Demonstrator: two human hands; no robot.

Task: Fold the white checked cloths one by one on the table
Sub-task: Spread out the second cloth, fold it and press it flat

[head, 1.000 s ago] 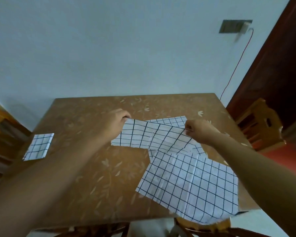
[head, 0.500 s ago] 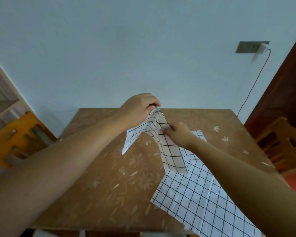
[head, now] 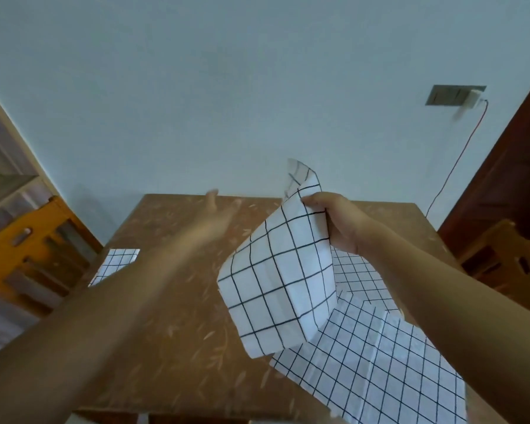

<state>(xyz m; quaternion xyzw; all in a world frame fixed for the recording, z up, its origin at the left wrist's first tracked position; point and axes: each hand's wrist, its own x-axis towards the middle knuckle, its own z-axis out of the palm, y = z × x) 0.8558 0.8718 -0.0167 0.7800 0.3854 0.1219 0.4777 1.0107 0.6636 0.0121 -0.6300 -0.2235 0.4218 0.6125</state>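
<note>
My right hand (head: 338, 221) grips a white checked cloth (head: 282, 276) by its upper edge and holds it up above the brown table (head: 178, 347); the cloth hangs doubled over. My left hand (head: 218, 215), blurred, is open with fingers spread to the left of the cloth, holding nothing. Under my right forearm several unfolded checked cloths (head: 386, 356) lie flat on the right of the table. A small folded checked cloth (head: 114, 264) rests at the table's left edge, partly hidden by my left forearm.
A yellow wooden chair (head: 34, 249) stands left of the table and another wooden chair (head: 502, 258) on the right. A pale wall rises behind, with a switch plate (head: 453, 94) and a red wire. A dark door frame is at far right.
My left hand has let go of the cloth and swung away to the left, open. My right hand has lifted the cloth higher and to the right. The camera has tilted up.
</note>
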